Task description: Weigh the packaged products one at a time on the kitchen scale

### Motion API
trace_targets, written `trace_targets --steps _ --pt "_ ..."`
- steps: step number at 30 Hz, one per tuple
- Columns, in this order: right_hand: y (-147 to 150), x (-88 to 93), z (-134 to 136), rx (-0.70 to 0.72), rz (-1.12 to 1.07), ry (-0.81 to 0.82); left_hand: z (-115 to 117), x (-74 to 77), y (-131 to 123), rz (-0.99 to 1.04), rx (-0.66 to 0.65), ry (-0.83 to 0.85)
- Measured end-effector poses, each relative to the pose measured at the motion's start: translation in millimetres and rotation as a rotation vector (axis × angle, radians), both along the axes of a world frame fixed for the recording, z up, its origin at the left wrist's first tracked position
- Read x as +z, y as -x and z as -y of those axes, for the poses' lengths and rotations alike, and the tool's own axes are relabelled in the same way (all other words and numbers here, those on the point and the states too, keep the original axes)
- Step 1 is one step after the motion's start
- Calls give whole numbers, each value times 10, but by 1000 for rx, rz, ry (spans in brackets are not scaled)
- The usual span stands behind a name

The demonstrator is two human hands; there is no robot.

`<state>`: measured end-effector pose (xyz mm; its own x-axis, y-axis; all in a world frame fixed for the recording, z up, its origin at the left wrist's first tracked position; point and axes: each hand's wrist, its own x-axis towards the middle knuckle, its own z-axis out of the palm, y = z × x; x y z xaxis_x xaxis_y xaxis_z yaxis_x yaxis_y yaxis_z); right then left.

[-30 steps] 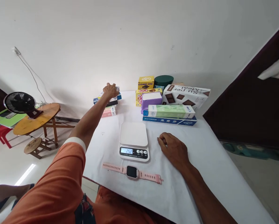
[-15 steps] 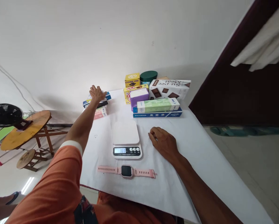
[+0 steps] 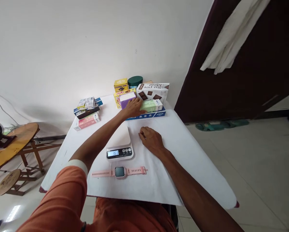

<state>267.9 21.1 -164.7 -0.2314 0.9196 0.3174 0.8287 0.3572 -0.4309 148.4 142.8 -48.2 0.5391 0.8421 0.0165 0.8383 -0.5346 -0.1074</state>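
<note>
Beyond the flat white plastic scale (image 3: pixel 120 138), the long green-and-white cardboard box (image 3: pixel 152 105) is newly reached by the left hand (image 3: pixel 134 108), its opening and hold unclear; the right hand (image 3: pixel 152 139) is rested loosely curled, contents hidden

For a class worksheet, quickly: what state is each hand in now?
Left hand: at the green box; grip cannot be told.
Right hand: loosely closed, nothing visible in it.

White wall (image 3: pixel 62 48) — pale floor (image 3: pixel 231 167) (tiled)
</note>
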Motion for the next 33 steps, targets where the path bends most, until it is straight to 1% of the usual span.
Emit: trace_targets --steps 2,5,7,9,12,15,17,18,20,22,24,26,29,33 --pt "1 18 -8 -1 11 20 -66 -24 -76 -22 41 24" --pt "-3 42 -14 -3 17 47 -127 -10 -91 -4 60 54" --pt "-7 58 -10 -5 18 58 -111 29 -44 44 48 59" --pt "-10 74 1 -5 18 68 -31 102 49 98 24 42" --pt "-12 88 14 -6 20 72 227 276 276 164 -35 -13" --pt "-11 75 9 -4 21 59 606 453 569 189 -61 -45" --pt "-10 52 -3 4 16 43 870 507 765 159 -45 -34" --pt "-10 39 -9 6 13 34 993 505 855 131 -35 -15" --pt "-11 18 -18 5 11 22 1200 449 1010 74 -9 34" --pt "-14 9 -19 5 7 25 1348 346 1124 33 21 83" --pt "-17 9 -13 14 -2 40 1438 234 1198 12 54 124" --pt "-21 9 -6 20 -19 49 1476 139 1243 5 77 160" --pt "-26 -5 -2 20 -48 35 1473 36 1282 9 84 187" --pt "-34 -35 -7 36 -79 2 1456 -32 1315 23 80 180"
